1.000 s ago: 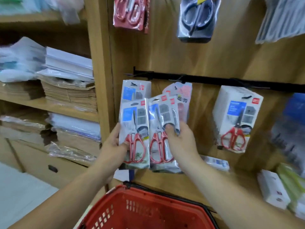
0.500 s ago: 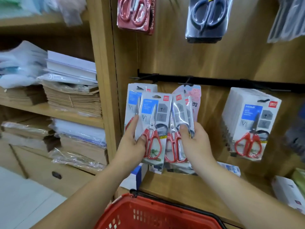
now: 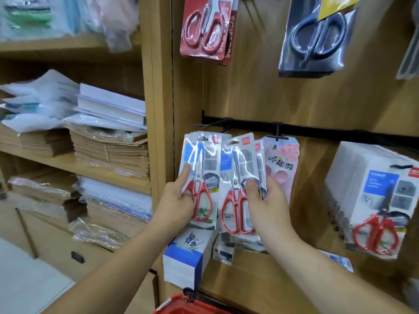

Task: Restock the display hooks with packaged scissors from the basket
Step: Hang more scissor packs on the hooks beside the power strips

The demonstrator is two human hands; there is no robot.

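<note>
A wooden display panel [image 3: 294, 98] is being faced. It is being crossed by a black rail [image 3: 328, 132] with hooks projecting from it. To the left, wooden shelves [image 3: 74, 164] are being occupied by stacks of brown paper [image 3: 108, 152] and white sheets [image 3: 111, 105]. Below the rail, a blue-and-white box [image 3: 188, 252] is being carried by a wooden surface [image 3: 260, 282]. The rim of the red basket [image 3: 181, 307] is showing at the near edge.

High on the panel, a red scissors pack [image 3: 207, 28] and a dark-handled scissors pack [image 3: 317, 39] are being displayed. At the right, a thick stack of white packs [image 3: 371, 200] with red-handled scissors is hanging from the rail, "V1" being shown on its front card. A pink pack [image 3: 282, 164] lettered "clip joy" is hanging just right of the hands. The red brand squares on the held packs are too blurred to be read.

One packaged scissors [image 3: 200, 177] is being gripped by the left hand [image 3: 179, 202], thumb pressed on the front by the red handles, forefinger stretched up the left edge. It is being held upright, its top just under the left hook [image 3: 210, 123]. The right hand [image 3: 267, 207] has its grip closed on a small bundle of packs [image 3: 238, 189], thumb in front. The bundle is being held upright between the left pack and the pink pack.
</note>
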